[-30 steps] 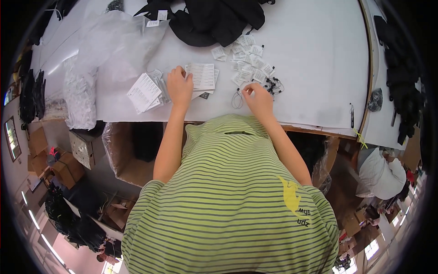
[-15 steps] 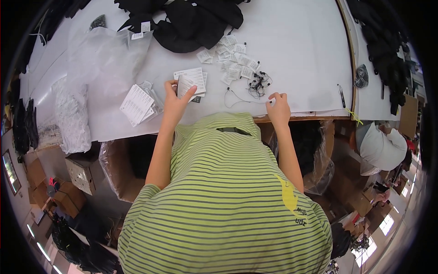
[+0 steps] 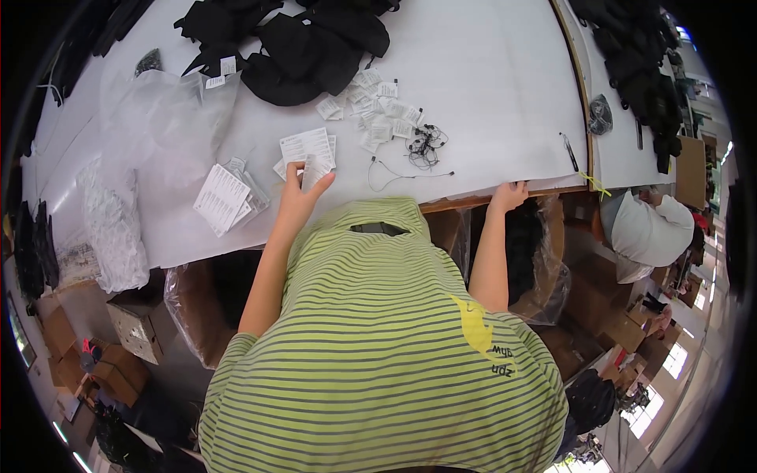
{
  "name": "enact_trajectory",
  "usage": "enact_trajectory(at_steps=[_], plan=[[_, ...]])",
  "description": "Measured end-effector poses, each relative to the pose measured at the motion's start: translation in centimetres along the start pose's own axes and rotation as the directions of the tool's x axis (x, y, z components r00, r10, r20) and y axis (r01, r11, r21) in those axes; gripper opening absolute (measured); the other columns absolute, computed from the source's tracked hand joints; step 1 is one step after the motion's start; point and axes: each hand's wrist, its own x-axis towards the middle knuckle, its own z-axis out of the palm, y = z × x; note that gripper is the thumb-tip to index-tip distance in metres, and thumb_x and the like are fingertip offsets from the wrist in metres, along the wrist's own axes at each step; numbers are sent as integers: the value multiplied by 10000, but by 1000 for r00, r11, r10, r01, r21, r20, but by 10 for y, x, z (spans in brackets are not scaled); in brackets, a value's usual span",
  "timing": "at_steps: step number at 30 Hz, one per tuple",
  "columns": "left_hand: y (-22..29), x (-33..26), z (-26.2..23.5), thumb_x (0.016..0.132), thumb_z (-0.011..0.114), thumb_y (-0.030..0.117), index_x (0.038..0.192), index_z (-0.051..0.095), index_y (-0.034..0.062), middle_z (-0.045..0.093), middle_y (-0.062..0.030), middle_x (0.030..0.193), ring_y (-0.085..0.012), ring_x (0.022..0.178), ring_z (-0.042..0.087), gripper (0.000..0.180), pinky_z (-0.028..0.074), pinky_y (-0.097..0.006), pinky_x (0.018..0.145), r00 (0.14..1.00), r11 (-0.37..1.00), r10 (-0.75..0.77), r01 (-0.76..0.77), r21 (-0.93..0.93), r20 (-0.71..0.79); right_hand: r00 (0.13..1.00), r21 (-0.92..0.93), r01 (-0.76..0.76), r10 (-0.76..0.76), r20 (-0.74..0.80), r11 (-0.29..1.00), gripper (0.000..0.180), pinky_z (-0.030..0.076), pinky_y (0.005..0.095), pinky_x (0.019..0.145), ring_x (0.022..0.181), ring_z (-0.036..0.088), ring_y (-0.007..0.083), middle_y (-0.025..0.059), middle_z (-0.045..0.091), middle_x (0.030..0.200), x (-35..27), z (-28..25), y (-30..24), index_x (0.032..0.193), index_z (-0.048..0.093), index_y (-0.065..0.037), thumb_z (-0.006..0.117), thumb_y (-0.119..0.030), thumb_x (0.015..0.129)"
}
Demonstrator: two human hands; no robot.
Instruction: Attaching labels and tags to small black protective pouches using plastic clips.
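The green striped shirt (image 3: pixel 378 355) fills the lower middle and hides the table (image 3: pixel 489 102) edge nearest the person, along with both upper arms; above its collar the left hand (image 3: pixel 298 201) covers the lower part of a white printed card (image 3: pixel 314 169), whose print is too small to read; up and right of the shirt the right hand (image 3: pixel 509 193) shows only its back at the table edge, fingers out of sight; farther up, the small white tags (image 3: pixel 378 110) and tangled black cords (image 3: pixel 426 143) blur together, uncountable; the black garments (image 3: pixel 315 39) are cut off by the top edge.
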Motion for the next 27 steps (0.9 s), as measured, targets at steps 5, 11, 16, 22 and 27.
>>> enact_trajectory(at_steps=[5,11,16,22,27], plan=[[6,-6,-3,769,727,413,1160,386,14,597,-205,1029,-235,931,582,655,445,-327,815,999,998,-10,7,69,50,836,22,-466,448,-317,884,474,409,443,924,1134,496,359,197,568,1155,67,43,17,1232,501,-7,538,-302,863],[0,-19,-10,728,739,435,1165,381,22,589,-206,1043,-281,940,594,700,451,-356,822,996,986,27,-13,166,-83,990,-62,-137,134,-52,989,491,403,447,932,1128,498,364,209,557,1169,109,55,-2,1239,488,-3,539,-313,862],[15,-21,-15,726,736,438,1170,374,18,578,-213,1061,-297,958,590,711,451,-366,828,993,987,-46,61,148,-105,989,-118,64,-47,139,991,509,396,450,940,1121,501,369,220,545,1183,94,50,1,1246,475,2,540,-323,860],[9,-19,-8,738,734,412,1173,360,21,578,-216,1062,-303,961,588,694,451,-367,829,985,998,-38,47,50,-167,935,-186,250,-186,303,950,531,388,454,949,1114,504,374,233,532,1199,83,30,-9,1255,459,8,541,-336,858],[-3,-12,-2,753,733,378,1173,352,33,580,-209,1065,-287,964,589,664,449,-358,829,989,998,-20,28,52,-147,907,-282,308,-191,374,909,550,381,457,957,1107,506,379,244,520,1212,56,8,0,1263,446,12,542,-346,857]])
